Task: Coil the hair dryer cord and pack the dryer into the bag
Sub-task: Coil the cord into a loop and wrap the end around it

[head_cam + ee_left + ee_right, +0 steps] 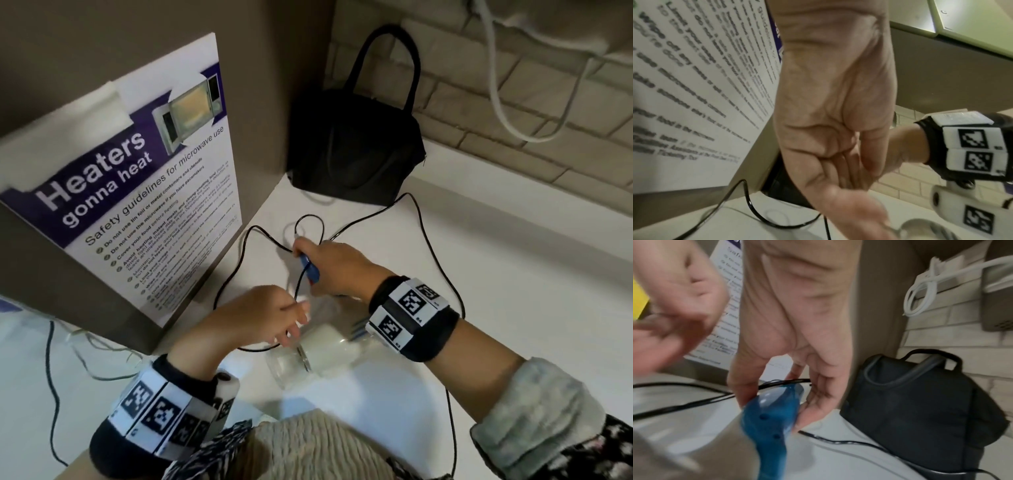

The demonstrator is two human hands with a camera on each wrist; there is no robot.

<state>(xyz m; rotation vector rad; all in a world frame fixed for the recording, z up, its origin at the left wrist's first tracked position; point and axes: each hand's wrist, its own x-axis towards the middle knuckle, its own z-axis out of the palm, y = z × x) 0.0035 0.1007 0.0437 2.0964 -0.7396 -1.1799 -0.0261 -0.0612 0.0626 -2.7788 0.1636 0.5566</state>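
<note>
The hair dryer lies on the white counter (513,274) in the head view, its white barrel (329,346) near me and its blue handle (310,269) pointing away. My right hand (308,263) grips that blue handle (766,426), thumb on one side and fingers on the other. The black cord (431,246) runs from the handle in loose loops over the counter. My left hand (291,322) reaches across beside the barrel with straight fingers (849,170), next to the cord (750,206); no grip on it shows. The black bag (352,147) stands upright in the far corner.
A tall brown box with a microwave safety poster (147,192) stands close on the left. A tiled wall (513,137) runs behind the counter, with a white cable (500,102) hanging on it. Thin cables (51,377) trail at the lower left.
</note>
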